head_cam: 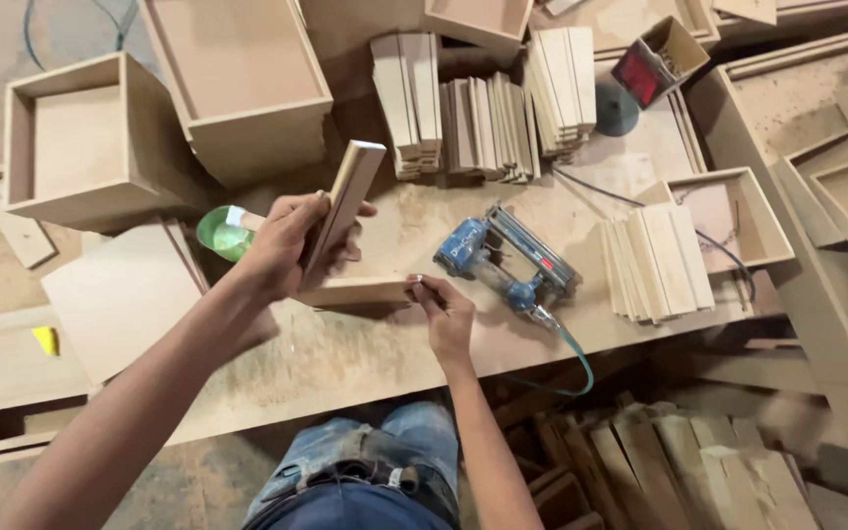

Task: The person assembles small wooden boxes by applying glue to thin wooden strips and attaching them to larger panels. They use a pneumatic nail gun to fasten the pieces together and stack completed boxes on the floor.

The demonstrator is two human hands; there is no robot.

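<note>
My left hand [287, 240] grips a short flat wooden strip [350, 191], held up and tilted above the workbench [365, 353]. My right hand [444, 309] pinches the right end of a second wooden strip [350, 291], which lies flat on the bench just under the first. The two strips meet near my left palm. A blue pneumatic nail gun [503, 260] lies on the bench just right of my right hand, its hose [576, 358] trailing over the front edge.
Stacks of cut strips [488, 108] stand at the back and more strips [655, 260] lie at the right. Open wooden boxes [90, 142] sit to the left and behind. A green glue bottle [223, 233] lies behind my left hand. Scrap wood [679, 451] fills the floor at the right.
</note>
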